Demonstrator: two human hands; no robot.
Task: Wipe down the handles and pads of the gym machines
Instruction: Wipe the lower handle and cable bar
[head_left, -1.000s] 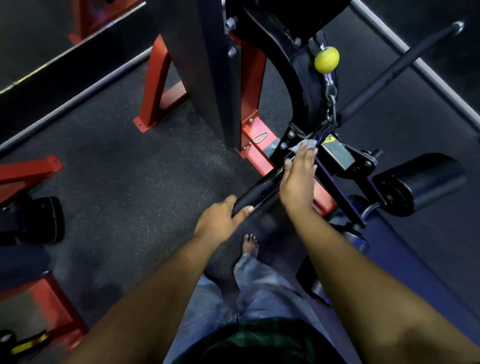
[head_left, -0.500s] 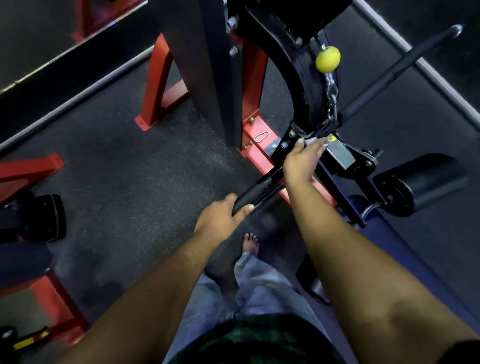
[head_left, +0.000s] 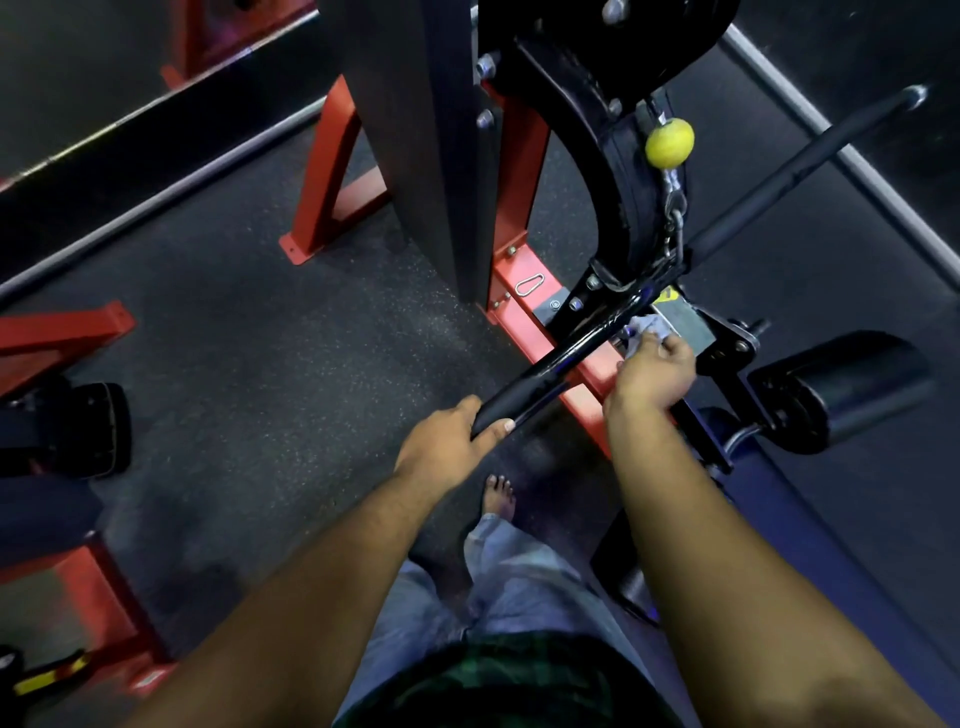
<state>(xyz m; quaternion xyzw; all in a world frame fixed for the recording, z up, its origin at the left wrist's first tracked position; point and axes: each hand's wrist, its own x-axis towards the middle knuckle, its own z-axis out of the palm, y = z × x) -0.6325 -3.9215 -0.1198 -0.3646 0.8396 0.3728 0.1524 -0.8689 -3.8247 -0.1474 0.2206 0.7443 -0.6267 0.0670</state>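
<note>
A long black handle bar (head_left: 566, 353) hangs from a chain on the cable machine and runs from lower left to upper right. My left hand (head_left: 449, 441) grips its near rubber end. My right hand (head_left: 652, 374) holds a pale blue cloth (head_left: 647, 330) just below and to the right of the bar's shiny middle part, close to the grey block; whether the cloth touches the bar I cannot tell. A black roller pad (head_left: 852, 389) sits to the right of that hand.
The red machine frame (head_left: 524, 306) and a dark upright column (head_left: 415, 145) stand right behind the bar. A yellow ball stopper (head_left: 669, 143) hangs on the cable. More red frames (head_left: 67, 327) and a black pad (head_left: 98, 431) lie at left. My bare foot (head_left: 500, 496) is on the rubber floor.
My right hand with the cloth has slid off the top of the bar to its right underside. The left hand keeps its grip on the bar's end.
</note>
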